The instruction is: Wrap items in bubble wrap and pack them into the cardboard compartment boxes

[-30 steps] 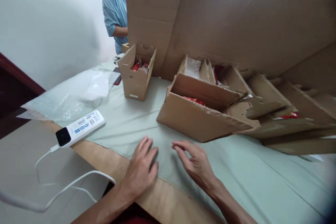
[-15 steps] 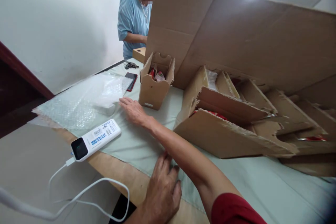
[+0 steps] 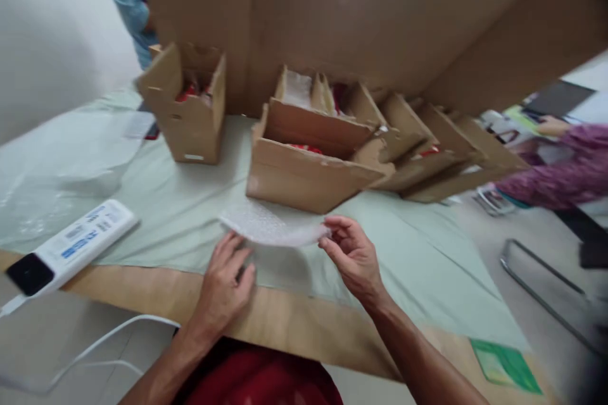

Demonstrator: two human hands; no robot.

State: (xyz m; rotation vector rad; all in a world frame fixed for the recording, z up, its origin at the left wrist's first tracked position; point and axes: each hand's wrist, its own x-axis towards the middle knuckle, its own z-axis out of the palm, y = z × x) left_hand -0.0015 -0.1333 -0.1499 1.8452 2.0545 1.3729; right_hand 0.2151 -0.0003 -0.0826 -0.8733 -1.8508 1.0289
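A small sheet of bubble wrap (image 3: 273, 228) sits just above the cloth, in front of the cardboard bins. My right hand (image 3: 354, 259) pinches its right corner between thumb and fingers. At the sheet's left corner, my left hand (image 3: 225, 285) rests near the table edge with its fingers apart; whether a fingertip touches the wrap I cannot tell. Directly behind the sheet stands a cardboard bin (image 3: 304, 180) with something red inside.
More cardboard bins (image 3: 408, 133) line up right, and another bin (image 3: 197, 133) stands left. A tall cardboard panel (image 3: 332, 25) rises behind them. A white power bank (image 3: 80, 243), clear plastic wrap (image 3: 61, 164) and a green packet (image 3: 506, 367) lie on the table. Two other people are partly visible.
My right hand has come back from the left side and now holds a bubble wrap sheet. My left hand has moved beside the sheet's left corner. The view has turned rightward.
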